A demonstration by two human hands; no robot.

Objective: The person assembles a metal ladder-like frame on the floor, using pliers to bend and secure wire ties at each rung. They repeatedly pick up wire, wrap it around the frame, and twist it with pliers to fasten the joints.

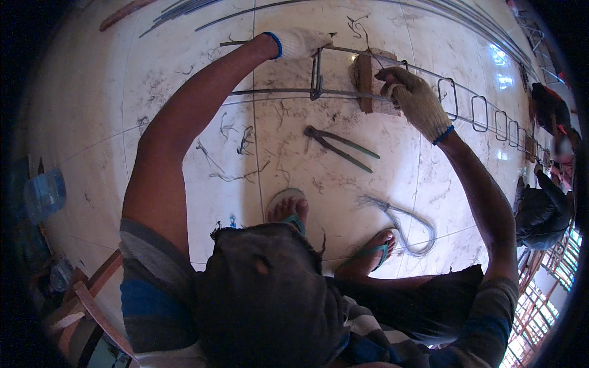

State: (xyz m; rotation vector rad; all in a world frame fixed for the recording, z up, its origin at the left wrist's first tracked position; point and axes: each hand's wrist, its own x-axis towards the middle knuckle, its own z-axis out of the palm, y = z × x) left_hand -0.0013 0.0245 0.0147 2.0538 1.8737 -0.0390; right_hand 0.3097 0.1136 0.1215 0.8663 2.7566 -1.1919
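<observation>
Left grip [304, 43] at top of stirrup [316, 80], can't tell if clamped; right grip [420, 101] curled over wood block [366, 76], hold unclear; pincers [320, 134] bodyward between them.

Two gloved hands [304, 44], at twelve and two o'clock. One block [364, 80] at one. At least two rods [276, 91] and six loops [316, 76], from twelve toward three; farther loops too small to count. One pincers [337, 146] near centre, towards two. One wire coil [434, 232] at four. Two sandals [385, 248], at five and six. One jug [48, 195] at nine.
</observation>
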